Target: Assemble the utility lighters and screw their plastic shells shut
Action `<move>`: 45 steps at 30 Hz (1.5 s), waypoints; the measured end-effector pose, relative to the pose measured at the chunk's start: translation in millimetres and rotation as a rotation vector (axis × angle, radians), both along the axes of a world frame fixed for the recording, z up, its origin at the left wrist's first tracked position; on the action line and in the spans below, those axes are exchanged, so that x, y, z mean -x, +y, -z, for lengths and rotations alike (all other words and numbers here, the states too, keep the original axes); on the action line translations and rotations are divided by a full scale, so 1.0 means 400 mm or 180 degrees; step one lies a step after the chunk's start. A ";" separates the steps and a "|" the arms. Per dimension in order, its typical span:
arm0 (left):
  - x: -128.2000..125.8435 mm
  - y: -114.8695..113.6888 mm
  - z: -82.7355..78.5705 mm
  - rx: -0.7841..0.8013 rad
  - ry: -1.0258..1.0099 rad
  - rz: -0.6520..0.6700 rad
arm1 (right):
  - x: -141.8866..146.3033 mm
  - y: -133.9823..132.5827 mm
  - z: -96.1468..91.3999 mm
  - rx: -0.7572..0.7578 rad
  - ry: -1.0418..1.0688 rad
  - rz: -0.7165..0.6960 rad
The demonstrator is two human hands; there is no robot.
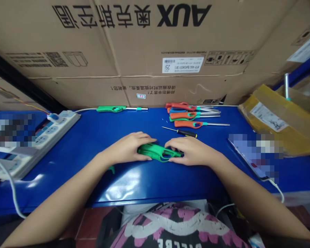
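Between my hands, low over the blue table, is the green handle of a gas lighter (155, 152), lying lengthwise from left to right. My left hand (130, 148) grips its wide end, thumb on the near side and fingers on the far side. At the narrow end, past the trigger opening, my right hand (189, 151) pinches it the same way. No metal tube shows on this handle. A small green piece (112, 169) lies partly behind my left forearm. Just beyond my right hand lies a screwdriver (187, 133) with a black and yellow handle.
Several lighters (186, 115) are piled at the back; a green lighter (111, 109) lies back left. Tiny pins (164, 121) rest near the screwdriver. A power strip (45, 137) stands left, a phone (248, 156) and yellow-taped package (279, 120) right. A cardboard box (142, 41) walls the back.
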State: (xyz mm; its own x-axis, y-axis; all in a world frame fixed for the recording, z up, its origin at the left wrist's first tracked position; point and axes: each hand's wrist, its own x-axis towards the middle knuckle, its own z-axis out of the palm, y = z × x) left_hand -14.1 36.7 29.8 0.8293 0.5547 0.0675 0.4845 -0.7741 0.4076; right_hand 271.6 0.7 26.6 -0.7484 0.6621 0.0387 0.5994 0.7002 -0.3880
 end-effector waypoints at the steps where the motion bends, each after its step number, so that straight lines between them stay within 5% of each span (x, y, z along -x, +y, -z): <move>1: 0.017 0.010 -0.014 0.0067 0.0096 -0.0010 | 0.000 -0.001 -0.001 0.0016 -0.0027 -0.0004; 5: 0.090 0.030 -0.079 0.0276 0.0093 -0.0282 | 0.001 -0.004 -0.004 0.0068 -0.0143 0.0010; 8: 0.153 0.011 -0.113 0.0782 0.0788 -0.0489 | -0.002 -0.003 -0.002 0.0072 -0.0202 0.0002; 14: 0.214 -0.045 -0.095 0.1383 0.1318 -0.0702 | -0.008 0.003 0.004 -0.0081 -0.0212 -0.0020; 20: 0.106 -0.071 -0.065 0.1354 0.0966 -0.0363 | -0.008 0.007 0.009 -0.0051 -0.0127 -0.0087; 27: -0.057 -0.123 -0.009 0.0205 0.0428 -0.0134 | -0.012 0.016 0.007 0.0121 -0.0047 0.0082; 34: -0.060 -0.083 0.072 -0.0333 -0.0458 -0.0136 | -0.023 0.018 -0.005 0.0315 -0.0014 0.0313; 39: -0.039 -0.039 0.076 -0.0536 -0.0981 -0.0682 | -0.024 0.011 -0.015 0.0344 -0.0058 0.0426; 45: -0.035 -0.021 0.084 -0.0266 -0.1339 -0.0575 | -0.026 0.011 -0.017 0.0259 -0.0047 0.0404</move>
State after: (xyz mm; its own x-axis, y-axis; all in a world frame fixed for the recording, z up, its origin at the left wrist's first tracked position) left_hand -0.1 28.1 -3.7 0.6109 0.6661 0.4280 0.4206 -0.7310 0.5374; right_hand 282.2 5.3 33.4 -0.6587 0.7518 -0.0293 0.6870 0.5851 -0.4310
